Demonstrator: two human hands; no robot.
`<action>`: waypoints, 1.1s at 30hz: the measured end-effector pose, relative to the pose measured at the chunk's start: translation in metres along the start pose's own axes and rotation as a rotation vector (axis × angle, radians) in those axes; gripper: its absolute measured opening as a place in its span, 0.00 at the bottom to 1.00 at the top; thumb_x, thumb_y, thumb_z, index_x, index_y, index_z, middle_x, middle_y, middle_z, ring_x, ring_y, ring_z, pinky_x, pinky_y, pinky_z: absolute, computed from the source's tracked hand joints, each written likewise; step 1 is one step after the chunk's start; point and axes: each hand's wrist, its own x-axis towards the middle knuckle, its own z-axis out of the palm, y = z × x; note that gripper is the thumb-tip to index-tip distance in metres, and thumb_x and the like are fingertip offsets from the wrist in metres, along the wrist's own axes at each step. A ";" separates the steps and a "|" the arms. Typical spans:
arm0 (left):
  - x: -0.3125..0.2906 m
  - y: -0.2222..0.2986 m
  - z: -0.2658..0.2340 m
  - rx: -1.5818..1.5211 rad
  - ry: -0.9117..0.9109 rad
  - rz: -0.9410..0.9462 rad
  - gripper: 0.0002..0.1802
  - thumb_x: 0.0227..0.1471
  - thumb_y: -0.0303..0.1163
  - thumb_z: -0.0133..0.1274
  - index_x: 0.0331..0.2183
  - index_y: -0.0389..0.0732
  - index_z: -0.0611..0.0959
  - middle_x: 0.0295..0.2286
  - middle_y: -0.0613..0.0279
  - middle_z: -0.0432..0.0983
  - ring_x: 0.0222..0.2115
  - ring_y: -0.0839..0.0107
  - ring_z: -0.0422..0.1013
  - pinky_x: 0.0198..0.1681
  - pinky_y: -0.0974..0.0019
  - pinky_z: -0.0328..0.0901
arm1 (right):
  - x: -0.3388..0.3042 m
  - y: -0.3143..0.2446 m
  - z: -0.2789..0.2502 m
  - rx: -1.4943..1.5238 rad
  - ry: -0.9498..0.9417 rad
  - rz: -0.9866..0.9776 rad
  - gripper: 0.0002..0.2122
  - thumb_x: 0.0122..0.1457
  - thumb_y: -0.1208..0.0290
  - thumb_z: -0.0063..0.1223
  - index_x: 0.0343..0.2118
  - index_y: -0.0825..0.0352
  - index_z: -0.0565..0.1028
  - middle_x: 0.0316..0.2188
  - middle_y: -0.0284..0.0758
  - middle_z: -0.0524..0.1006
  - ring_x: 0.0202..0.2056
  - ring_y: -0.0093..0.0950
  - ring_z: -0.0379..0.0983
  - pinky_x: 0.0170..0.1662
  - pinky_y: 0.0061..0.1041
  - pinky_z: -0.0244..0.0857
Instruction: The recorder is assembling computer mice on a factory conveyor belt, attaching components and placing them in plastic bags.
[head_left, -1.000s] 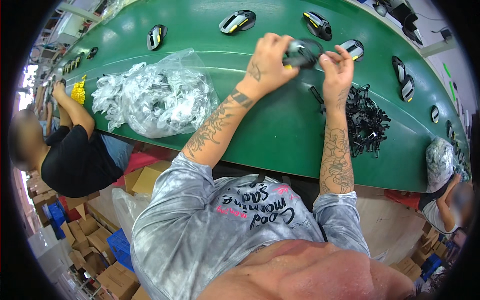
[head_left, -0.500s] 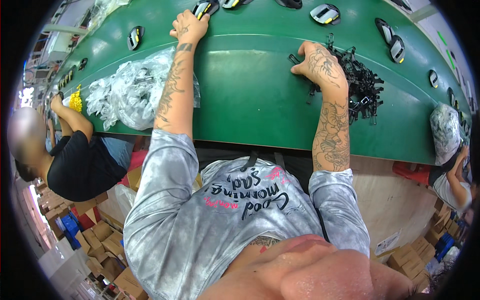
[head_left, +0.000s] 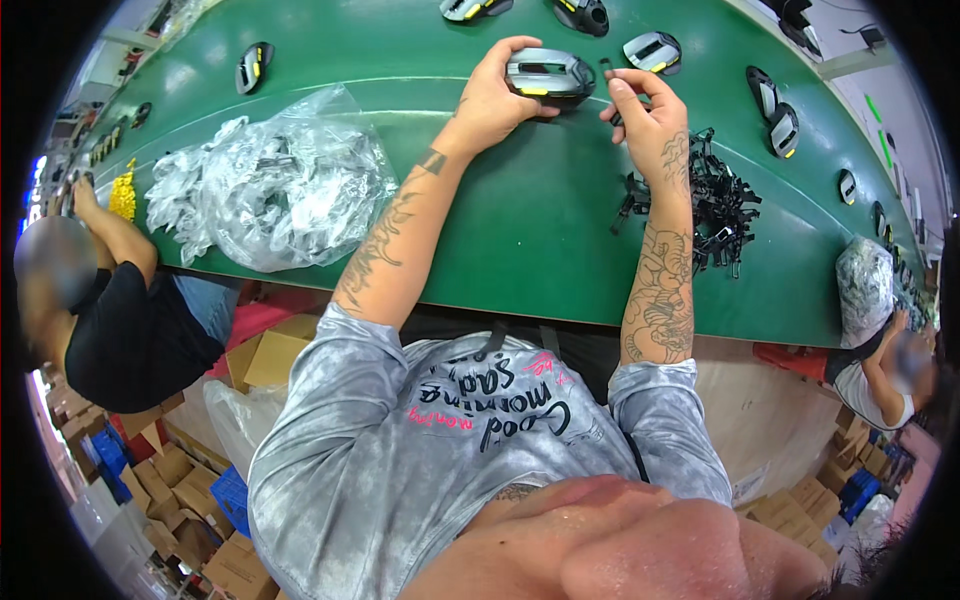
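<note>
My left hand [head_left: 498, 98] grips a mouse-shaped grey-and-black housing [head_left: 545, 72] with a yellow accent and a long slot in its top. Thumb and fingers wrap its left end, above the green work surface [head_left: 520, 215]. Close to its right end, my right hand [head_left: 650, 112] pinches a small black plastic clip [head_left: 606, 68]. Its exact shape is partly covered by my fingers. A heap of similar black clips [head_left: 725, 215] lies beside and partly behind my right forearm.
A clear plastic bag [head_left: 285, 195] of translucent parts lies left of my left forearm. More housings [head_left: 652, 50] stand along the far side. A yellow pile [head_left: 122, 192] lies at far left. Co-workers [head_left: 140, 330] sit on both sides; another filled bag [head_left: 865, 290] is at right.
My left hand has brought a housing from the far side toward the middle. My right hand has left the heap and moved up to the housing with a black clip.
</note>
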 end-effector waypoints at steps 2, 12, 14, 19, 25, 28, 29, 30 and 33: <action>0.001 0.000 -0.003 -0.262 -0.197 -0.030 0.41 0.45 0.11 0.58 0.61 0.31 0.66 0.52 0.51 0.70 0.51 0.61 0.74 0.57 0.56 0.72 | -0.001 0.006 0.002 -0.038 -0.056 0.032 0.11 0.64 0.68 0.59 0.44 0.71 0.80 0.30 0.30 0.80 0.26 0.15 0.75 0.27 0.17 0.67; -0.004 -0.010 0.000 -0.484 -0.192 -0.148 0.32 0.57 0.18 0.54 0.63 0.29 0.67 0.51 0.48 0.76 0.48 0.63 0.77 0.54 0.59 0.74 | -0.004 0.007 0.013 0.014 0.003 -0.095 0.25 0.55 0.72 0.70 0.50 0.70 0.64 0.28 0.30 0.78 0.24 0.14 0.70 0.27 0.14 0.64; -0.005 -0.010 0.007 -0.438 -0.190 -0.137 0.32 0.57 0.17 0.54 0.63 0.29 0.67 0.51 0.48 0.76 0.48 0.64 0.77 0.54 0.60 0.74 | -0.008 0.003 0.018 -0.007 -0.001 -0.108 0.25 0.55 0.73 0.70 0.50 0.70 0.64 0.28 0.29 0.78 0.24 0.14 0.69 0.27 0.14 0.64; -0.010 -0.003 0.012 -0.419 -0.210 -0.236 0.32 0.59 0.14 0.47 0.64 0.30 0.64 0.52 0.48 0.74 0.49 0.64 0.77 0.53 0.57 0.77 | -0.010 0.006 0.020 -0.210 0.044 -0.126 0.27 0.53 0.74 0.70 0.51 0.70 0.64 0.27 0.28 0.77 0.23 0.14 0.66 0.27 0.15 0.62; -0.006 -0.011 0.010 -0.439 -0.248 -0.164 0.31 0.61 0.16 0.48 0.64 0.30 0.64 0.52 0.50 0.74 0.48 0.65 0.77 0.53 0.54 0.78 | -0.006 0.014 0.023 -0.211 0.087 -0.170 0.28 0.52 0.74 0.69 0.52 0.70 0.63 0.31 0.31 0.75 0.26 0.17 0.67 0.31 0.19 0.65; -0.007 -0.008 0.012 -0.393 -0.210 -0.179 0.30 0.62 0.18 0.50 0.63 0.30 0.65 0.52 0.51 0.74 0.48 0.66 0.76 0.52 0.54 0.78 | -0.012 0.007 0.028 -0.339 0.142 -0.219 0.31 0.51 0.71 0.72 0.54 0.71 0.63 0.39 0.37 0.74 0.28 0.20 0.69 0.34 0.24 0.68; -0.008 -0.007 0.012 -0.344 -0.175 -0.192 0.29 0.62 0.19 0.51 0.63 0.30 0.66 0.52 0.51 0.74 0.48 0.66 0.76 0.52 0.54 0.78 | -0.014 0.000 0.029 -0.465 0.186 -0.205 0.34 0.50 0.68 0.73 0.55 0.72 0.63 0.43 0.40 0.73 0.30 0.22 0.70 0.36 0.27 0.69; -0.008 -0.010 0.013 -0.342 -0.172 -0.190 0.29 0.62 0.19 0.51 0.63 0.30 0.66 0.52 0.51 0.74 0.48 0.66 0.76 0.52 0.54 0.78 | -0.014 -0.005 0.028 -0.640 0.255 -0.294 0.38 0.48 0.62 0.76 0.57 0.73 0.64 0.48 0.45 0.71 0.36 0.28 0.74 0.43 0.31 0.71; -0.008 -0.014 0.014 -0.424 -0.075 -0.140 0.27 0.63 0.22 0.52 0.62 0.31 0.68 0.52 0.52 0.75 0.48 0.66 0.77 0.51 0.56 0.79 | -0.003 0.003 0.009 -0.717 0.340 -0.364 0.39 0.48 0.58 0.75 0.58 0.73 0.66 0.50 0.47 0.71 0.43 0.32 0.75 0.49 0.32 0.70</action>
